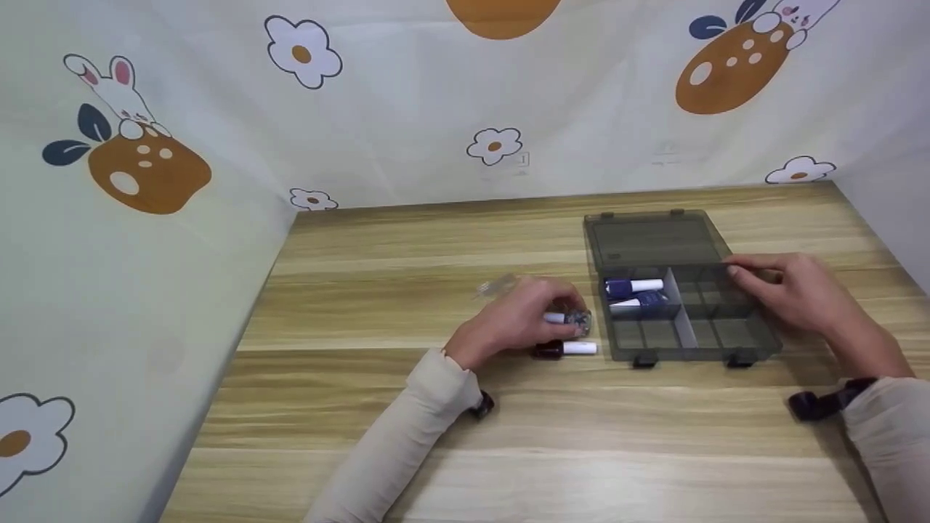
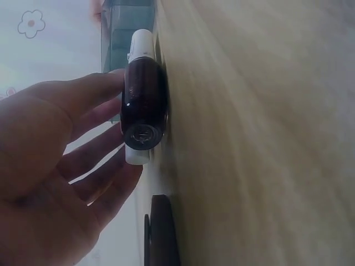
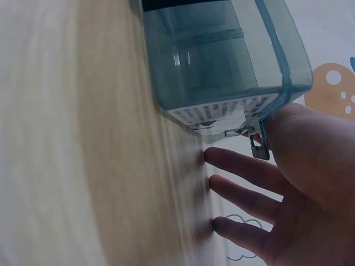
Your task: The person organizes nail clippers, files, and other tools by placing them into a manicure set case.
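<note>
My left hand (image 1: 527,312) pinches a clear nail polish bottle (image 1: 579,322) with dark glitter between thumb and fingers, just above the table. Its white cap (image 2: 136,155) shows behind a dark red nail polish bottle (image 2: 144,97); that one lies on the table with its white cap toward the box. At the right, my right hand (image 1: 810,290) holds the rear right corner of a smoky plastic compartment box (image 1: 697,356) with thumb and index finger. In the right wrist view its other fingers (image 3: 244,166) are stretched out to the table.
Two dark blue nail polish bottles (image 1: 639,302) lie in the box's left rear compartments. The box's lid (image 1: 654,238) is folded back flat behind it. A small clear plastic piece (image 1: 496,286) lies behind my left hand. A patterned cloth wall (image 1: 407,145) rises at the table's back edge.
</note>
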A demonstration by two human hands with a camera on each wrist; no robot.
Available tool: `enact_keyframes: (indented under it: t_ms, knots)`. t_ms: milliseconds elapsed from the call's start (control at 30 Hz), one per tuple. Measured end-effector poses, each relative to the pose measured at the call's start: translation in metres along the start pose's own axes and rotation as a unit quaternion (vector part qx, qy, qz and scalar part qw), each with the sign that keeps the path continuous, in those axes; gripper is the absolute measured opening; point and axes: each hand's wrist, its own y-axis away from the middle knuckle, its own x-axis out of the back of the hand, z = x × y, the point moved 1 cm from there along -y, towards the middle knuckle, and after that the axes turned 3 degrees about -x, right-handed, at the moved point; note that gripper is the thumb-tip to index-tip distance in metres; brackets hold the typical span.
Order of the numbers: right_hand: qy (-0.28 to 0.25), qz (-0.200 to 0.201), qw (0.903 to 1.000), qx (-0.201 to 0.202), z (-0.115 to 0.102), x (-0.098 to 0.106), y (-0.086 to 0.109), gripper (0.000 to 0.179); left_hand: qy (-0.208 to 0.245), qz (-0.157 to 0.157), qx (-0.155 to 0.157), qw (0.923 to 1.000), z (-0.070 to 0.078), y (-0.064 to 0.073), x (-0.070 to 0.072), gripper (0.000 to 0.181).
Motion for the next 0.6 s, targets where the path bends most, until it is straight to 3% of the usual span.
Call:
enact_keyframes:
  t_ms: [367,600]
  knots:
    - [-0.009,0.005,0.9999,0.006,-0.0002,-0.0005,0.0003,0.032,-0.01,-0.007,0.005,0.9999,-0.0002,-0.0012,-0.0021,0.034]
    - [-0.001,0.004,1.0,0.007,-0.0007,-0.0013,0.0017,0.035,0.001,0.009,0.009,0.9999,0.0013,-0.0012,0.0001,0.039]
